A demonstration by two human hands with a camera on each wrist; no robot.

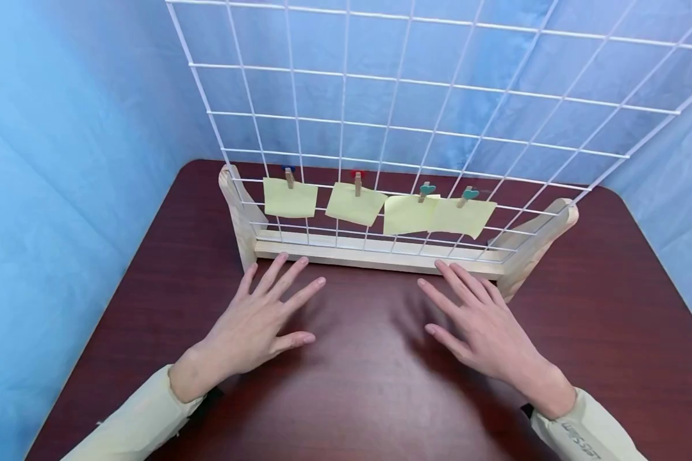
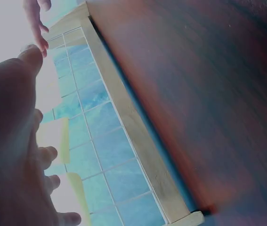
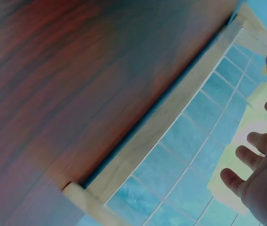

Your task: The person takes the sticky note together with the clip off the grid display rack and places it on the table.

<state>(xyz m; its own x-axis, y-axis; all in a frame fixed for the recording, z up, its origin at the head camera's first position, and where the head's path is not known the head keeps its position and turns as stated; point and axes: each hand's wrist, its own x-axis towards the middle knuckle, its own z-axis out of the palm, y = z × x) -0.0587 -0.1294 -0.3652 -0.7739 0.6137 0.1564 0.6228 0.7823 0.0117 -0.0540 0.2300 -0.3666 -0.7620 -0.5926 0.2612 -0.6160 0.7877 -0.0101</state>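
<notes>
My left hand hovers over the table at the left, fingers spread and holding nothing. Opposite it, my right hand is likewise spread, with nothing in it. Beyond both hands stands a white wire grid in a wooden stand. Yellow paper notes hang in a row low on the grid: a left note, a tilted second note, a third note and a right note overlapping it. Small wooden clothespins, one with a red top and two with teal hearts, pin them.
The dark reddish-brown table carries the stand. Its wooden side feet, a left foot and a right foot, stick out toward me. Light blue curtains hang around the table's sides and back.
</notes>
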